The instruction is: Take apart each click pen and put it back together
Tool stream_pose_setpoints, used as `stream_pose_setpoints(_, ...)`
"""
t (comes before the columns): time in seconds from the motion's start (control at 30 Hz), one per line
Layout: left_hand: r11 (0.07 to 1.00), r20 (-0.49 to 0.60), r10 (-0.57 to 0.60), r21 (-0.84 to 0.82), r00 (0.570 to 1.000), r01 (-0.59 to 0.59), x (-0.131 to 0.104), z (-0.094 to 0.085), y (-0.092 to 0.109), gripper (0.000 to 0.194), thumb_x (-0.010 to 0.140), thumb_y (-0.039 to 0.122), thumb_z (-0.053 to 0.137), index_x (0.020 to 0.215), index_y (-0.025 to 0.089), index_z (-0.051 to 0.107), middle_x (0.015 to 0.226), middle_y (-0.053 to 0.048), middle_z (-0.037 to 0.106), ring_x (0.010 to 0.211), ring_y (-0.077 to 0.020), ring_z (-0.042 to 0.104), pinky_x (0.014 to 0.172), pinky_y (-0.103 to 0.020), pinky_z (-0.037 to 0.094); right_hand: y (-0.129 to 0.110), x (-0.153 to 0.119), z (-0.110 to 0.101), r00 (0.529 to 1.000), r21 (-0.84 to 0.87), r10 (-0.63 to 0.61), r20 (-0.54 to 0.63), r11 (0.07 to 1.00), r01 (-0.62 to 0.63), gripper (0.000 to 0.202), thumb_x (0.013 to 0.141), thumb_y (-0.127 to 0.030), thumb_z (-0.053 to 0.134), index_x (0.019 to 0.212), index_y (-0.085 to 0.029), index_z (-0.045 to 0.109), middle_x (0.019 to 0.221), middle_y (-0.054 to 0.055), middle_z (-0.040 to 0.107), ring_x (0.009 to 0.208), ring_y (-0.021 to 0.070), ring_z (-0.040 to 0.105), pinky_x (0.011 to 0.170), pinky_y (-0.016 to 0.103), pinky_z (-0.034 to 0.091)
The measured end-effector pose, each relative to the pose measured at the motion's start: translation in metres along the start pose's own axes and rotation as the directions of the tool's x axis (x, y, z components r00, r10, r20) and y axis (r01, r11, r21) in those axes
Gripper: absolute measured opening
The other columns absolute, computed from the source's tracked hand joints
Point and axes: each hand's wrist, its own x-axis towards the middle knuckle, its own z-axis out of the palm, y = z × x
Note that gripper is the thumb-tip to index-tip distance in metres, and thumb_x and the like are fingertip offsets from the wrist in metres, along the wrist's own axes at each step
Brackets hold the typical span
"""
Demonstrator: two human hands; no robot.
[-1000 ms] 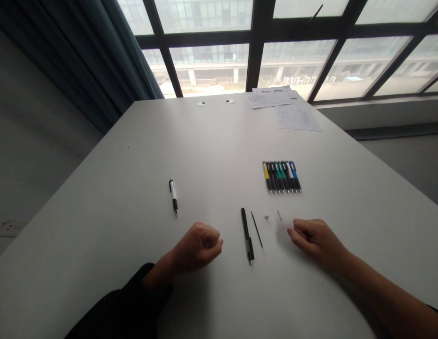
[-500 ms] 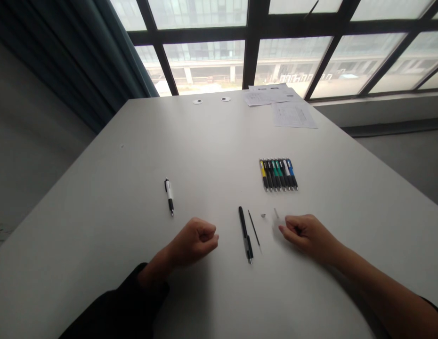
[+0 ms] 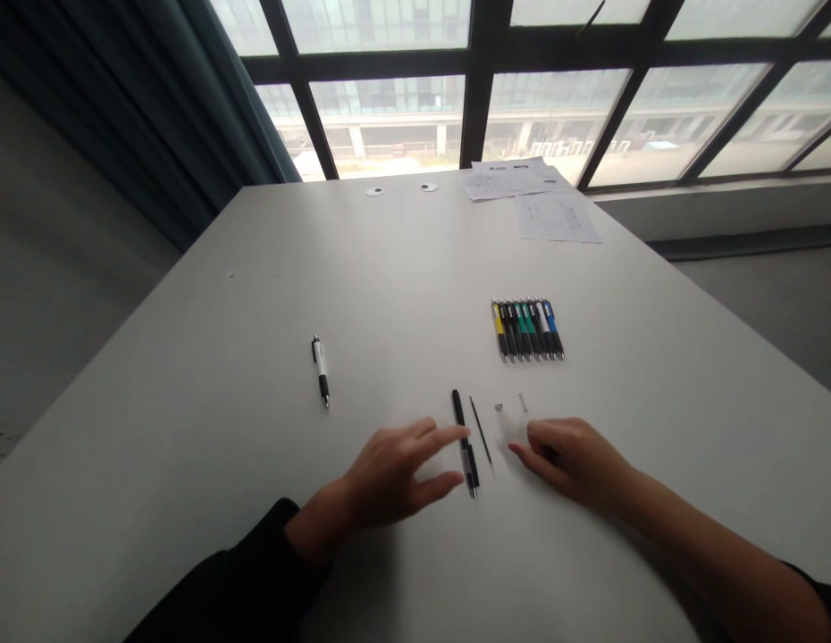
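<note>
My left hand (image 3: 402,469) is open, its index finger stretched over a black pen (image 3: 458,411) and its thumb lower beside the barrel. Whether the fingertip touches the pen I cannot tell. Just right of the pen lies a thin black refill (image 3: 481,430). My right hand (image 3: 569,455) has its fingers curled and its thumb held apart, with nothing visible between them. Near it are a small silvery pen tip (image 3: 499,407) and a small spring (image 3: 523,403). A white pen with a black grip (image 3: 321,371) lies to the left.
A row of several pens (image 3: 528,330), yellow, black, green, white and blue, lies beyond my right hand. Printed papers (image 3: 556,219) and two white discs (image 3: 429,187) are at the far edge of the white table (image 3: 389,277), by the window.
My left hand has opened from a fist and moved right to the black pen. The thumb of my right hand has come away from its fingers, and that hand has shifted slightly nearer me.
</note>
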Motion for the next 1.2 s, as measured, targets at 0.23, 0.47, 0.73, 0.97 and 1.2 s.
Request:
stream_pose_setpoints(0.23, 0.973, 0.044, 0.144, 0.174, 0.989, -0.150, 0.003, 0.011, 0.002, 0.038, 0.103, 0.050, 0.048, 0.117, 0.022, 0.069, 0.089, -0.004, 0.068, 0.070, -0.0152, 0.061, 0.062, -0.025, 0.043, -0.019, -0.001, 0.014, 0.981, -0.089, -0.179, 0.068, 0.979, 0.185, 0.023, 0.103, -0.034, 0.050, 0.105, -0.020, 0.068, 0.085, 0.004, 0.068, 0.068, 0.0141, 0.060, 0.064, 0.026, 0.039)
stream_pose_setpoints(0.47, 0.971, -0.166, 0.071, 0.238, 0.984, -0.030, 0.001, 0.015, -0.001, 0.027, 0.099, 0.043, 0.057, 0.091, 0.019, 0.066, 0.076, -0.002, 0.068, 0.064, -0.0150, 0.060, 0.058, -0.026, 0.040, -0.015, 0.000, 0.008, 0.984, -0.078, -0.151, 0.093, 0.984, 0.158, 0.029, 0.103, -0.039, 0.050, 0.095, -0.018, 0.069, 0.083, 0.004, 0.066, 0.065, 0.0137, 0.059, 0.062, 0.025, 0.041)
stream_pose_setpoints(0.73, 0.939, -0.256, -0.320, 0.041, 0.912, 0.341, 0.005, 0.013, 0.008, 0.004, 0.082, 0.024, 0.061, 0.084, 0.021, 0.062, 0.075, -0.001, 0.063, 0.066, -0.0160, 0.057, 0.061, -0.027, 0.041, -0.028, -0.001, 0.007, 0.992, -0.060, 0.050, 0.114, 0.997, -0.043, 0.022, 0.099, -0.031, 0.052, 0.094, -0.019, 0.070, 0.082, 0.004, 0.068, 0.067, 0.0160, 0.062, 0.065, 0.027, 0.045)
stream_pose_setpoints(0.97, 0.896, -0.351, -0.420, -0.307, 0.837, 0.321, 0.005, 0.011, -0.002, 0.015, 0.097, 0.033, 0.048, 0.098, 0.019, 0.054, 0.080, -0.001, 0.060, 0.066, -0.0139, 0.056, 0.063, -0.026, 0.049, -0.032, -0.016, 0.001, 0.950, -0.239, 0.161, 0.267, 0.966, -0.096, 0.023, 0.095, -0.016, 0.046, 0.085, -0.018, 0.066, 0.082, 0.007, 0.070, 0.068, 0.0204, 0.065, 0.063, 0.031, 0.043)
stream_pose_setpoints(1.2, 0.788, -0.335, -0.326, -0.612, 0.884, 0.059, 0.003, 0.017, -0.003, 0.017, 0.103, 0.033, 0.049, 0.111, 0.020, 0.057, 0.111, -0.009, 0.066, 0.103, -0.0200, 0.066, 0.094, -0.037, 0.054, -0.035, -0.016, -0.012, 0.922, 0.113, 0.160, 0.352, 0.971, -0.211, 0.018, 0.072, -0.008, 0.056, 0.067, -0.022, 0.046, 0.059, -0.004, 0.053, 0.052, 0.0108, 0.041, 0.049, 0.024, 0.031)
